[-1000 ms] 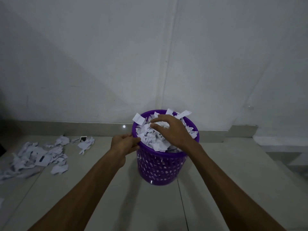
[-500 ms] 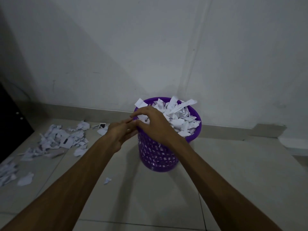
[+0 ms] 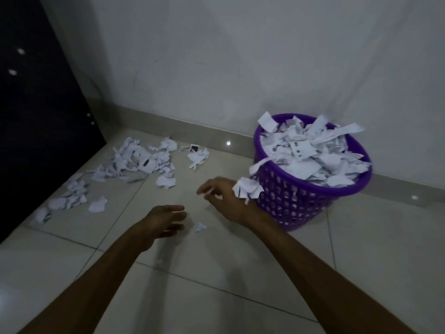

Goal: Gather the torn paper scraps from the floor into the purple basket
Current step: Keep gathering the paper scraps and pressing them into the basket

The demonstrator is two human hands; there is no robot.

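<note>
A pale wall (image 3: 240, 56) fills the upper frame, and a tiled floor (image 3: 216, 273) fills the lower part. A dark panel (image 3: 36, 116) runs down the left edge. At right of centre the basket (image 3: 298, 206) stands upright on the floor near the wall, heaped above its rim with scraps (image 3: 310, 155); some hang over the rim. A loose pile (image 3: 134, 162) of more paper lies on the floor at centre left, trailing down toward the dark panel, well apart from the basket. Two bare forearms reach up from the bottom edge. The right hand (image 3: 228, 201) hangs just left of the basket, fingers loosely curled and spread, pinching nothing. A crumpled scrap (image 3: 248, 189) shows at the back of that hand, against the basket's side; whether it touches either I cannot tell. The left hand (image 3: 163, 221) is at centre, fingers straight and relaxed, gripping nothing. A tiny scrap (image 3: 200, 227) lies on the floor between the two hands.
</note>
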